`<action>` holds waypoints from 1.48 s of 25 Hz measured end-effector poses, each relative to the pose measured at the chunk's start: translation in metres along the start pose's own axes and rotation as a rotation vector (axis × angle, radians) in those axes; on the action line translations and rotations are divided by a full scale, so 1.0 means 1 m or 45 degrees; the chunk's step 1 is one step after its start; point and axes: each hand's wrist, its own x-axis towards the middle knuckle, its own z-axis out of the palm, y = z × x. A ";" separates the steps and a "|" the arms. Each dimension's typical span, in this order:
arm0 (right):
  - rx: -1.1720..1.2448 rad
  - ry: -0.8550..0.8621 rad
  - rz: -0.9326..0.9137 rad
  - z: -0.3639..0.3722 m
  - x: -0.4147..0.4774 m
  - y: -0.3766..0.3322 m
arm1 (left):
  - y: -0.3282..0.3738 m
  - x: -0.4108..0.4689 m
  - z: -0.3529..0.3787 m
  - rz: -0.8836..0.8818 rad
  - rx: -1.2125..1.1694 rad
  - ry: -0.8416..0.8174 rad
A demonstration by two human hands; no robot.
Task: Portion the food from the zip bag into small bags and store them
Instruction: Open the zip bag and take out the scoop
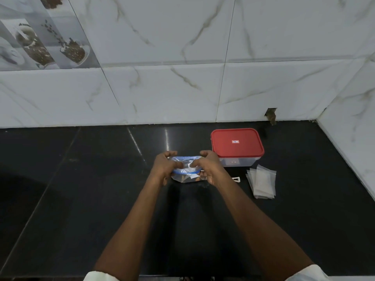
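I am looking down at a black counter [81,199] that meets a white marble-tiled wall [162,88]. Both my bare forearms reach forward to the middle of the counter, with a white sleeve [97,276] showing at the bottom edge.

My left hand [165,165] and right hand [209,166] both grip the zip bag [185,170], one at each end of its top, fingers curled over the far edge and thumbs on the near edge. The bag is clear plastic with a blue zip strip, and the strip bows into an oval between my hands, so the mouth looks parted. Its lower end hangs at the counter; I cannot tell whether it touches. What is inside is too unclear to make out.

Just to the right of my right hand stands a clear box [239,161] with its red lid [236,142] shut. In front of the box and to the right lies a loose stack of small bags [262,183], flat on the counter. Between that stack and my right hand sits a small white clip [236,179]. Behind the box, a dark chipped hole [271,115] shows at the foot of the wall.
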 end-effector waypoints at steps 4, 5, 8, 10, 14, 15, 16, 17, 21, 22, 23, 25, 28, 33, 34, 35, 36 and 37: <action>-0.260 0.060 -0.090 0.004 0.001 0.000 | -0.004 -0.004 0.003 0.056 0.247 0.058; -0.351 0.122 -0.127 0.006 0.001 0.001 | -0.004 -0.005 0.004 0.073 0.348 0.091; -0.644 0.352 -0.271 0.016 -0.004 0.004 | -0.003 -0.008 0.010 0.167 0.607 0.180; -0.889 0.461 -0.328 0.017 -0.010 0.004 | -0.003 -0.008 0.009 0.223 0.652 0.304; -1.257 0.510 -0.315 0.014 -0.019 0.001 | -0.004 -0.008 0.002 0.249 0.690 0.369; -1.326 0.517 -0.308 0.014 -0.020 0.001 | -0.003 -0.010 0.003 0.249 0.734 0.309; -1.376 0.522 -0.308 0.015 -0.020 0.001 | -0.003 -0.012 0.004 0.245 0.796 0.249; -1.411 0.524 -0.315 0.015 -0.021 0.001 | -0.002 -0.014 0.004 0.231 0.859 0.204; -1.382 0.509 -0.295 0.004 -0.020 -0.004 | 0.007 -0.011 -0.020 0.064 0.964 0.163; -1.340 0.490 -0.285 0.004 -0.018 -0.006 | 0.010 -0.010 -0.023 0.014 0.930 0.138; -1.301 0.474 -0.278 0.006 -0.019 -0.008 | 0.014 -0.011 -0.022 -0.016 0.902 0.106; -1.282 0.440 -0.286 0.014 -0.022 -0.010 | 0.018 -0.014 -0.014 0.002 0.900 0.076; -1.314 0.440 -0.258 0.012 -0.020 -0.010 | 0.018 -0.014 -0.009 0.072 0.976 0.098; -1.400 0.427 -0.251 0.014 -0.025 -0.011 | 0.018 -0.013 0.000 0.166 0.966 0.233; -1.412 0.440 -0.278 0.013 -0.025 -0.012 | 0.019 -0.013 0.001 0.161 0.898 0.251; -1.401 0.454 -0.291 0.010 -0.025 -0.013 | 0.020 -0.012 -0.001 0.148 0.827 0.268; -1.381 0.479 -0.304 0.006 -0.023 -0.014 | 0.020 -0.012 -0.006 0.128 0.771 0.287; -1.358 0.497 -0.298 0.003 -0.022 -0.014 | 0.021 -0.014 -0.010 0.100 0.738 0.288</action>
